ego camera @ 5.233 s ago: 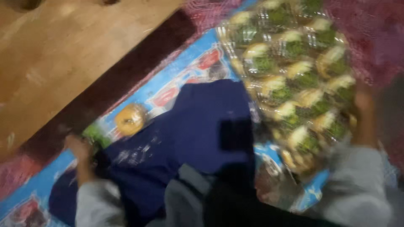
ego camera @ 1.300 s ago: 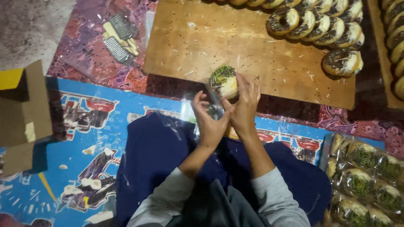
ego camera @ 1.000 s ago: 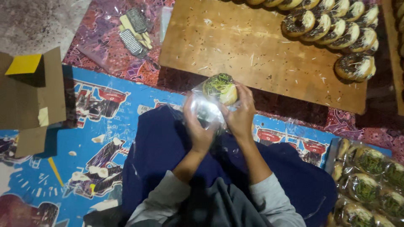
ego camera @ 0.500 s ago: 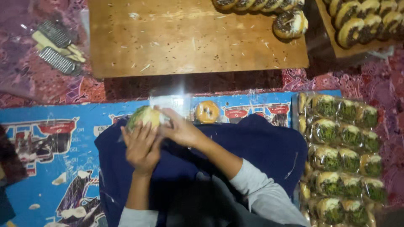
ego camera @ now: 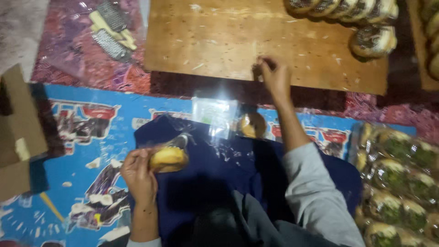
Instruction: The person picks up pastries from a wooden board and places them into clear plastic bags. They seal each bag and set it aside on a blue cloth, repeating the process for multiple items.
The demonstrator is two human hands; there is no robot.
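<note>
Head view: left hand (ego camera: 138, 176) clasps a wrapped bun (ego camera: 168, 158) over the blue cloth (ego camera: 215, 174). Right hand (ego camera: 274, 75), well apart, rests fingers curled on the wooden desk (ego camera: 219, 41); whether it grips anything I cannot tell.

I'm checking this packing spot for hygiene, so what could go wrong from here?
1. The left hand holds a bagged bun low over the dark blue cloth; if the bag isn't sealed, the bun might slip out onto it.
2. The right hand reaches onto the wooden board, which is strewn with crumbs, so bits could end up in the next bag.
3. The empty clear bags lie loose on the floor mat and may pick up dirt.
</note>
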